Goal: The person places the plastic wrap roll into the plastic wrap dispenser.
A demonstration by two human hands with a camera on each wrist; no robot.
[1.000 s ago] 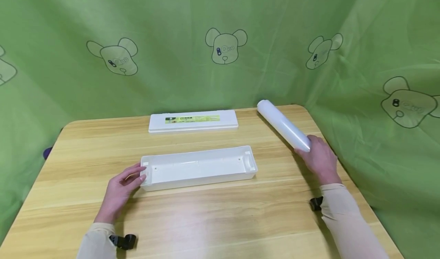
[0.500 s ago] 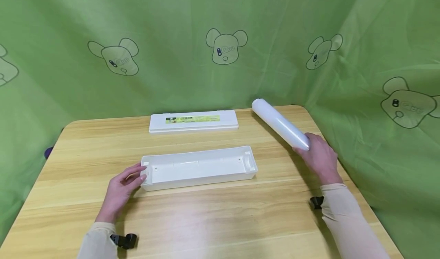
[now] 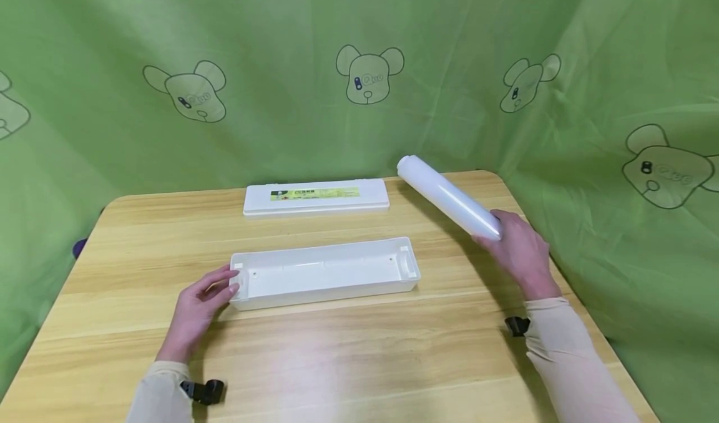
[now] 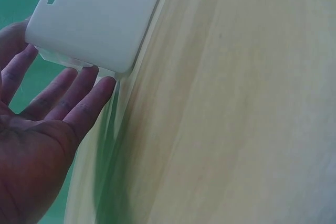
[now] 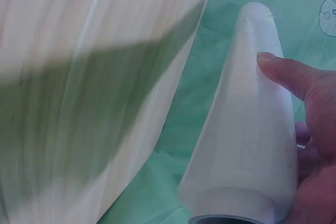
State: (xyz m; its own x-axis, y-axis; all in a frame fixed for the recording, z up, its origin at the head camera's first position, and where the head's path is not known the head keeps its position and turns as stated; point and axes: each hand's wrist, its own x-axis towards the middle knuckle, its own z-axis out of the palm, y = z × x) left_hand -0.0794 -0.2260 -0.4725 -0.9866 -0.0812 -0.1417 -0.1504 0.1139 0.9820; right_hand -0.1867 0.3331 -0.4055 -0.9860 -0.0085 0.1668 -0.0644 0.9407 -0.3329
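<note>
A long white plastic cling film box (image 3: 322, 273), lidless with its inside showing, lies on the table. My left hand (image 3: 196, 307) holds its left end, with the thumb and a finger over the rim. Several fingertips meet the box's end (image 4: 89, 19) in the left wrist view. On the right, my right hand (image 3: 519, 245) grips the near end of a roll of cling film (image 3: 449, 198). The roll slants up and away to the left above the table, its far end raised. In the right wrist view the thumb presses along the cling film roll (image 5: 241, 114).
Behind the box lies a flat white lid (image 3: 317, 198) with a yellow-green label. The wooden table (image 3: 359, 360) has green curtains (image 3: 281, 98) with bear-head outlines behind it and along its right side. A black wrist camera (image 3: 205, 392) sits at the left sleeve.
My right hand has lifted the cling film roll slightly and swung its far end left, toward the lid. The left hand and the box have stayed in place.
</note>
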